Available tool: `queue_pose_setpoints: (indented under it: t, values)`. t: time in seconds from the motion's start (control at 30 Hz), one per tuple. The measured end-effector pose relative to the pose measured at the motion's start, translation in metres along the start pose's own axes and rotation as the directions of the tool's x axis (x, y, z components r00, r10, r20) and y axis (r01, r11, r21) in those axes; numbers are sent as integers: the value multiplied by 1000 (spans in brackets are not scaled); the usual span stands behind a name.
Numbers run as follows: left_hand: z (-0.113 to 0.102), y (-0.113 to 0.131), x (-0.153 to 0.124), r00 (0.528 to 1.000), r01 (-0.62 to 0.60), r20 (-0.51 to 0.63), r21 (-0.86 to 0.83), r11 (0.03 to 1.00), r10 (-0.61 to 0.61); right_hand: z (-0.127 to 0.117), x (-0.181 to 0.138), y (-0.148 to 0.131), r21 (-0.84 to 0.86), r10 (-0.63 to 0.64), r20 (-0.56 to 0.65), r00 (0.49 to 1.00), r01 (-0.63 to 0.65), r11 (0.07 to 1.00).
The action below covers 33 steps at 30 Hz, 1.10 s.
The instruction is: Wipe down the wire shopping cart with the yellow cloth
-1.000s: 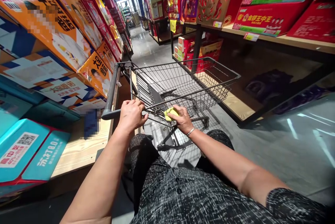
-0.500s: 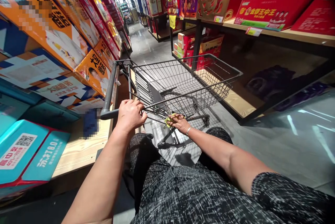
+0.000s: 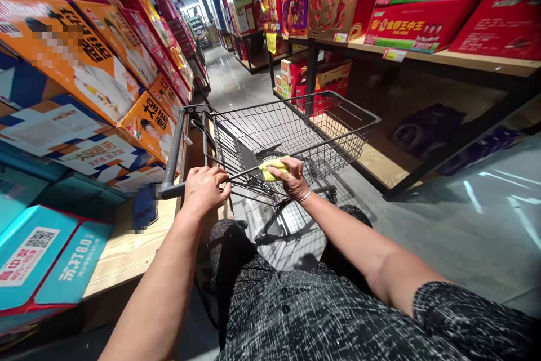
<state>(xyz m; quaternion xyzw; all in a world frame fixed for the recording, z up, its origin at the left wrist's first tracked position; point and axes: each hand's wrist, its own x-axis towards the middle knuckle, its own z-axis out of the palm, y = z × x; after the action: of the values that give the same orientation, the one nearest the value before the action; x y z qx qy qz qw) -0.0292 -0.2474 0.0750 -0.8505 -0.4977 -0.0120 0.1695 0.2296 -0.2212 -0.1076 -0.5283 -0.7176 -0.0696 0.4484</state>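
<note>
A grey wire shopping cart (image 3: 338,124) stands in a store aisle in front of me. My left hand (image 3: 205,189) is closed around the near end of the cart's grey handle bar (image 3: 174,150). My right hand (image 3: 291,176) presses a small yellow cloth (image 3: 273,168) against the near side rim of the basket. The basket holds nothing that I can see.
Slanted shelves of orange, blue and teal boxes (image 3: 84,85) line the left, close to the cart handle. Red gift boxes (image 3: 422,6) fill wooden shelves on the right. A glossy grey floor (image 3: 236,79) runs down the aisle ahead.
My right hand with the yellow cloth dropped lower on the cart's side, then moved up and forward along the rim. My left hand stayed on the handle.
</note>
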Motion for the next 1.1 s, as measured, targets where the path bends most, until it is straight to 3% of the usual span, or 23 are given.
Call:
queue_pose_setpoints:
  t: [0.17, 0.3, 0.4, 0.53, 0.63, 0.77, 0.9, 1.1]
  values:
    - [-1, 4, 2, 1000, 10, -1, -1, 1000, -10, 14, -78, 46, -84, 242, 170, 955, -230, 969]
    - [-2, 5, 5, 1000, 8, 8, 13, 1000, -8, 17, -110, 52, -73, 264, 200, 944, -255, 964]
    - [-3, 8, 7, 1000, 21, 1, 52, 998, -21, 13, -86, 35, -21, 213, 181, 960, -213, 977]
    - [-3, 25, 17, 999, 50, -16, 85, 995, -48, -8, -13, 3, 59, 64, 36, 997, -66, 996]
    - [6, 47, 27, 998, -24, 53, 40, 999, 22, -26, 29, -14, 23, 45, -33, 998, -45, 999]
    - [24, 66, 32, 994, -13, 111, -24, 1000, 15, -33, 41, -17, -18, -16, 13, 1000, 17, 1000]
    - [33, 62, 29, 997, -10, 73, -50, 999, 14, -36, 36, 4, -62, -2, 70, 998, 7, 998]
    - [33, 48, 33, 994, -84, 66, -81, 993, 90, -75, 51, 86, -241, 255, 22, 967, -242, 940]
